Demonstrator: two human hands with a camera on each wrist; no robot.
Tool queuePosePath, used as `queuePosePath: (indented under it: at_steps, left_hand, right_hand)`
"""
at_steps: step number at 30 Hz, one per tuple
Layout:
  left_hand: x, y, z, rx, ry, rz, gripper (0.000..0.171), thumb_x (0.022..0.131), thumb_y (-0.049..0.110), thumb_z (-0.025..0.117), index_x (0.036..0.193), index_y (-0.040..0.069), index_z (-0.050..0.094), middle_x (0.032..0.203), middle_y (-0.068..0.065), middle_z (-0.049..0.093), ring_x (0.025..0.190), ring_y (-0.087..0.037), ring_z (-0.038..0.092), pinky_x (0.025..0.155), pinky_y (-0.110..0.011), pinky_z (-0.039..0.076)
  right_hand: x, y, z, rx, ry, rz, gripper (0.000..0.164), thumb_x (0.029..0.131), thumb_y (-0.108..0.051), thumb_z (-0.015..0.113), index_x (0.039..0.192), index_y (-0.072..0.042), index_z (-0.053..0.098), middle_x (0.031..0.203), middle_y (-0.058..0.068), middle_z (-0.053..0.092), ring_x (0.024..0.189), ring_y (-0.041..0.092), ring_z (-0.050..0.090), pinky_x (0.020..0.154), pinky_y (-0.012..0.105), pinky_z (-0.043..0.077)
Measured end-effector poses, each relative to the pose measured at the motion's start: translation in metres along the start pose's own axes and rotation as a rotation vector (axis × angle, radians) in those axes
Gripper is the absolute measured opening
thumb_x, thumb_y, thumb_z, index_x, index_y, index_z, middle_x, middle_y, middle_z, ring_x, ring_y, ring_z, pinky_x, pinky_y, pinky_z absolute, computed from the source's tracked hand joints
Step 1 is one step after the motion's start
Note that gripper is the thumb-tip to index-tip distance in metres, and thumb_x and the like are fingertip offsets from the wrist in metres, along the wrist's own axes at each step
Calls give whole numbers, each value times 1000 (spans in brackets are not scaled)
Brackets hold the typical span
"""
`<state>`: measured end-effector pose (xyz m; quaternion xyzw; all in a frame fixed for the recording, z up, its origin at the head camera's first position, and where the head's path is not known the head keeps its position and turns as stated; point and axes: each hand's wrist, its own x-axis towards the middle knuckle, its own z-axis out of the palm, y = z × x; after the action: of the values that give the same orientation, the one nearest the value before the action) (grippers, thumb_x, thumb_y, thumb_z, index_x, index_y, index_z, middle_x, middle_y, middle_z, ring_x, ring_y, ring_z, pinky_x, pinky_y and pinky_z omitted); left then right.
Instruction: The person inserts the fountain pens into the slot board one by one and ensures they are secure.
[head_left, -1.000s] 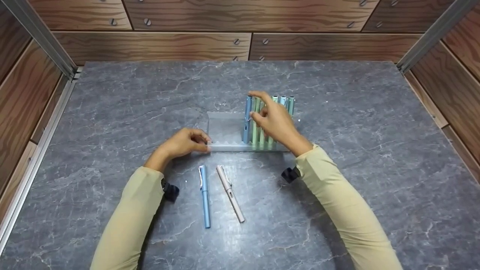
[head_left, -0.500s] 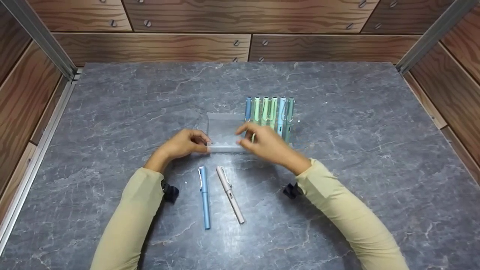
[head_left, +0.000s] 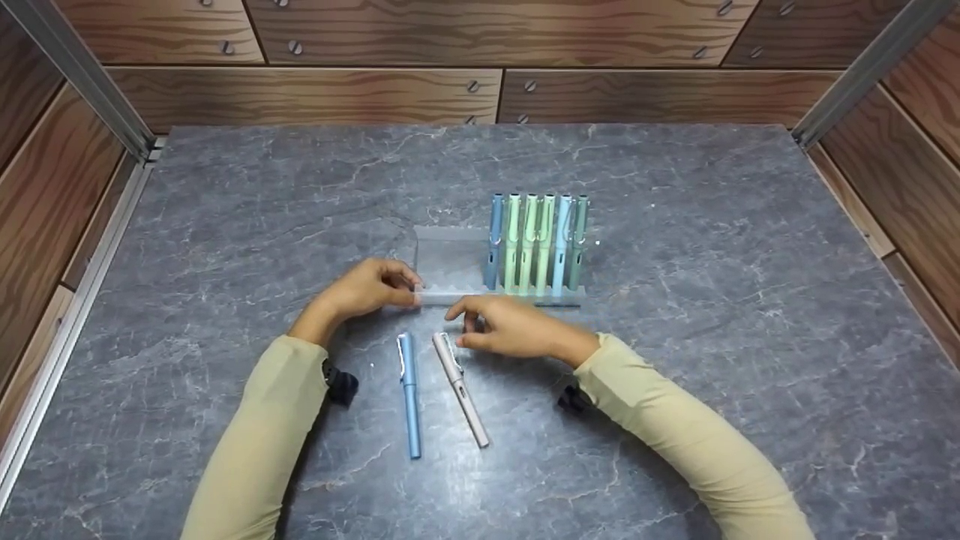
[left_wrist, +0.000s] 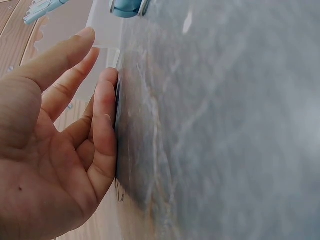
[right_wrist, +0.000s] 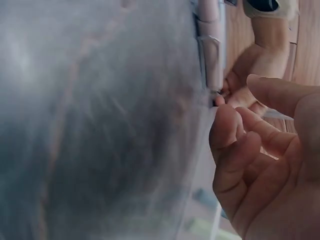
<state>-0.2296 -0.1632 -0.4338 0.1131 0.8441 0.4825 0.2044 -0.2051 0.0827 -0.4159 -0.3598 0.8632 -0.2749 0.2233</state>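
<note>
A clear plastic pen stand (head_left: 450, 259) stands mid-table in the head view, its right half filled with a row of several capped pens: dark blue, light green, light blue and dark green. My left hand (head_left: 364, 286) pinches the stand's front left corner; the left wrist view shows the thumb (left_wrist: 75, 50) against the clear plastic. In front of the stand lie a blue pen (head_left: 410, 397) and a pinkish-grey pen (head_left: 465, 397), clips toward the stand. My right hand (head_left: 517, 327) holds nothing, its thumb and forefinger apart close to the pinkish-grey pen's cap end.
The grey marbled tabletop (head_left: 247, 195) extends on all sides of the stand. Wood-patterned panels (head_left: 375, 90) close off the back and sides, with metal rails (head_left: 82, 67) at the corners. A black wrist camera (head_left: 343, 386) sits under the left sleeve.
My right hand has come away from the dark blue pen, which now stands in the rack, and moved toward me to the pinkish-grey pen. The left hand stays at the corner.
</note>
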Motion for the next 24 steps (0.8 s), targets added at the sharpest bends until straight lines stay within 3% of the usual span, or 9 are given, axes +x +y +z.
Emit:
queuePosePath:
  at_steps: [12,24]
  left_hand:
    - [1,0,1,-6,-5,-1,25,83,10,73,105,0,67,83,4,63,73,-7,51,65,-20,41]
    - [0,0,0,3,-3,0,25,83,12,73,104,1,68,84,2,63,72,-7,50,63,-20,40]
  right_hand:
    - [6,-2,10,-42,-19,32,41,89,-30,67,124,-8,59,87,1,64,73,8,53,74,27,48]
    - [9,-9,20,-90,30,89,35,87,-31,69,116,-10,65,77,-2,60,64,7,49,62,24,42]
